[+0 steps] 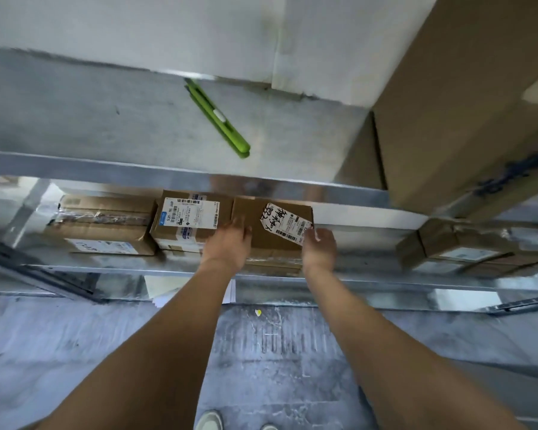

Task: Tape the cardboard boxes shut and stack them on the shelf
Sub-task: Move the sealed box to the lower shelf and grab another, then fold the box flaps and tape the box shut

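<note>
Seating, head view: both hands are on a cardboard box (272, 231) with a scrawled label, which sits on the middle shelf (106, 268) on top of another box whose front edge shows just beneath it.
Left hand (227, 246): it lies over the near left part of the box top; the fingers are blurred, so I cannot tell whether they press flat or curl over an edge.
Right hand (319, 248): it grasps the near right corner, with fingers curled up beside the label.
Neighbour: a labelled box (188, 221) stands touching the held box on its left, and a taped box (103, 226) lies further left on the same shelf.
Risk, overhang: the held box looks close to the front lip, so letting go before it is pushed back could tip it to the floor.
Risk, shove: a hard push could drive it into the labelled box and skew the row.
Risk, label: the right fingers sit at the label's corner and could peel it.
Risk, above: a green cutter (218, 117) lies loose on the upper shelf (75, 119); a jolt to the frame could roll it off.
Right side: a large carton (466, 97) hangs over the upper shelf's edge.
</note>
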Motion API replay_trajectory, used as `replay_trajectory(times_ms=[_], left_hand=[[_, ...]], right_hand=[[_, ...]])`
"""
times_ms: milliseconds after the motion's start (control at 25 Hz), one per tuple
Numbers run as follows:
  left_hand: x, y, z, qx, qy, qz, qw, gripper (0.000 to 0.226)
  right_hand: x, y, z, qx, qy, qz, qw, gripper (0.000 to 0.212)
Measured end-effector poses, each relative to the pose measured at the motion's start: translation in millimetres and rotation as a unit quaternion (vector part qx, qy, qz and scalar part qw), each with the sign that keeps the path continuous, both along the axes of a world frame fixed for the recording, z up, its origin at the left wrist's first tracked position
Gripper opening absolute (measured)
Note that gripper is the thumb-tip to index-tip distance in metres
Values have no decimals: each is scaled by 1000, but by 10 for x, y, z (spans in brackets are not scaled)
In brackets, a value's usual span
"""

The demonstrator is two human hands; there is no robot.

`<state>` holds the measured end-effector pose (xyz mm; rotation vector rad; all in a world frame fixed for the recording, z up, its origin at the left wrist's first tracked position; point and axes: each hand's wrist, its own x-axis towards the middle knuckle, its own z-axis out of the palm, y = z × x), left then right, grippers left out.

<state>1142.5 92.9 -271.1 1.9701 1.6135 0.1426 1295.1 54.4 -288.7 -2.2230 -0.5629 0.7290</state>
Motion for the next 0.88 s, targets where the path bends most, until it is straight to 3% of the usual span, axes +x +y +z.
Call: replay_trajectory(times_ms=[120, 280, 440, 520, 640, 720, 800, 880], left_hand=[[-132, -128, 688, -34, 17, -23, 999, 28], [-396, -321, 1531, -85, 134, -137, 978, 15], [-360, -494, 2345, -117, 82, -139, 980, 21], [-253, -478, 2633, -93, 4, -99, 991, 25], [80, -547, 3008, -54, -217, -5, 975, 30], [375, -649, 3155, -66, -312, 42, 947, 25], [660, -735, 3240, -102, -359, 70, 925, 44], [890, -800, 3337, -149, -400, 76, 901, 62]], right_hand=[[-214, -162, 680, -11, -15, 24, 1000, 27], [-299, -480, 1435, -45, -24, 80, 995, 20], [-218, -821, 2154, -40, -21, 82, 996, 20], [-67, -933, 2383, -29, -14, 92, 995, 21], [325, -1201, 2742, -61, -26, 93, 993, 21], [620, -1347, 2947, -82, -52, 18, 995, 28], [876, -1389, 3130, -31, -23, -80, 996, 37], [983, -1266, 3281, 63, 61, -139, 986, 49]])
